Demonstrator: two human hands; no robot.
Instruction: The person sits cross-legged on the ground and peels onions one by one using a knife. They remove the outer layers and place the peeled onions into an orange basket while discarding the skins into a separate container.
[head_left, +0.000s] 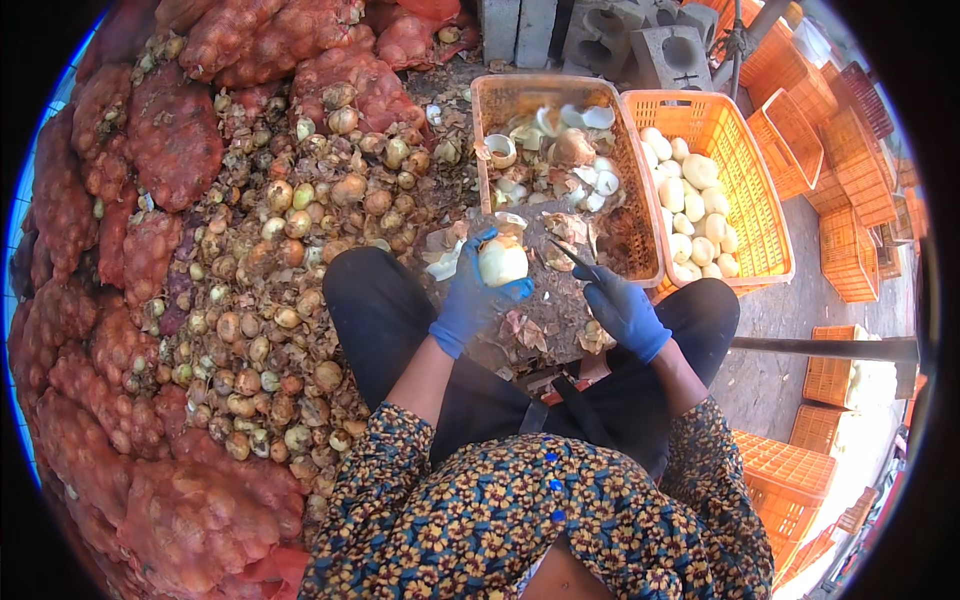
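A mostly peeled white onion (503, 262) is held in my left hand (480, 289), which wears a blue glove. My right hand (624, 311), gloved in blue too, grips a knife (574, 257) whose dark blade points up and left, apart from the onion. Beneath both hands is a worn board (551, 300) scattered with dry onion skins. Just beyond it, an orange plastic crate (486, 180) holds skins and cut onion pieces. Peeled white onions (694, 206) lie in a second orange crate (757, 172) to its right.
Unpeeled onions (247, 330) and loose skins cover the ground at left. Red mesh sacks of onions (176, 135) are piled around them. Concrete blocks (671, 56) stand behind the crates. More orange crates (862, 165) are stacked at right, near a horizontal bar (825, 347).
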